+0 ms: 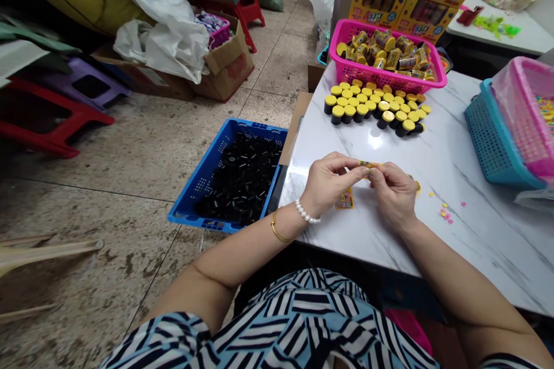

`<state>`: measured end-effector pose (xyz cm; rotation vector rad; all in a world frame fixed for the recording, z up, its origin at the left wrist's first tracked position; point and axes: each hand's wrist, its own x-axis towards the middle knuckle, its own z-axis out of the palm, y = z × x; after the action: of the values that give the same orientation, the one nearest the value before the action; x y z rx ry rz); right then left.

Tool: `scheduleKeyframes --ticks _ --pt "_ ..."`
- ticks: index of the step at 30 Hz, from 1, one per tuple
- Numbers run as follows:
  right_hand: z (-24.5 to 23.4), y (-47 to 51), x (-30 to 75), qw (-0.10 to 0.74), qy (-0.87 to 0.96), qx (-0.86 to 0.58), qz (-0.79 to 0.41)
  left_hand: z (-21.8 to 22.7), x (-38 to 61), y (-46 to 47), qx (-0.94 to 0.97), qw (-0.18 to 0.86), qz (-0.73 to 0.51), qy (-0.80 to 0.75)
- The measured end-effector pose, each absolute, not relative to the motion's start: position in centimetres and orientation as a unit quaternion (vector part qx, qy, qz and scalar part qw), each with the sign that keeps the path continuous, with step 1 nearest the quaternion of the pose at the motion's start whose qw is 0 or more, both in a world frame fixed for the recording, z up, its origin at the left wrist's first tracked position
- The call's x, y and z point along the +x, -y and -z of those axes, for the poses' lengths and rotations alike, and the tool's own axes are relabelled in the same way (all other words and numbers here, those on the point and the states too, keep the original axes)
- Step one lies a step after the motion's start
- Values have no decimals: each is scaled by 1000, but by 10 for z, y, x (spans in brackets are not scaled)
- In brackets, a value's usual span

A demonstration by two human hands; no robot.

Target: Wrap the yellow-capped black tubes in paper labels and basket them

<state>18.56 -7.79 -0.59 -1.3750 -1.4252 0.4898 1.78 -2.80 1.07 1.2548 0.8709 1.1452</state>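
My left hand and my right hand meet over the white marble table, fingers pinched together on a small yellow-orange printed label held between them. A second printed sticker lies flat on the table just under my left hand. Behind the hands stands a cluster of several small black bottles with yellow caps. Farther back, a pink basket holds several labelled bottles.
A blue crate of black bottles sits on the floor left of the table. A blue basket with a pink one inside stands at the right. Tiny coloured candies dot the table. Cardboard boxes, bags and red stools crowd the far left.
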Motion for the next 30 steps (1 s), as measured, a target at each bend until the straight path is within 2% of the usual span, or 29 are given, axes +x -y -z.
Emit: scheduleKeyframes --ticks 7,9,11,13,15,18,20,22,24,26,28,30 --pt "-7 70 197 452 664 -558 -206 -13 15 22 435 716 -404 -368" --pt "-21 54 211 459 660 -579 -137 -14 13 20 413 744 -390 -352" --pt "-35 29 228 438 646 -625 -11 -14 11 18 388 781 -360 -331" --pt "-41 -4 245 356 649 -662 118 -14 10 15 358 810 -335 -321" --pt "-38 -36 259 251 658 -684 189 -12 10 13 337 818 -332 -327" --pt "-22 -73 270 138 666 -705 202 -9 9 8 323 824 -336 -322" --pt "-13 -84 271 117 662 -716 190 -8 7 4 307 836 -339 -303" --pt "-11 -83 269 150 650 -727 162 -9 5 0 279 846 -352 -287" --pt "-18 -71 267 236 631 -735 75 -11 3 -4 247 854 -364 -278" --pt "-31 -48 262 364 603 -703 -98 -12 2 -7 219 861 -365 -277" --pt "-44 -18 252 476 560 -608 -300 -12 2 -8 201 868 -360 -276" --pt "-51 10 235 529 516 -519 -430 -11 2 -9 192 872 -359 -270"
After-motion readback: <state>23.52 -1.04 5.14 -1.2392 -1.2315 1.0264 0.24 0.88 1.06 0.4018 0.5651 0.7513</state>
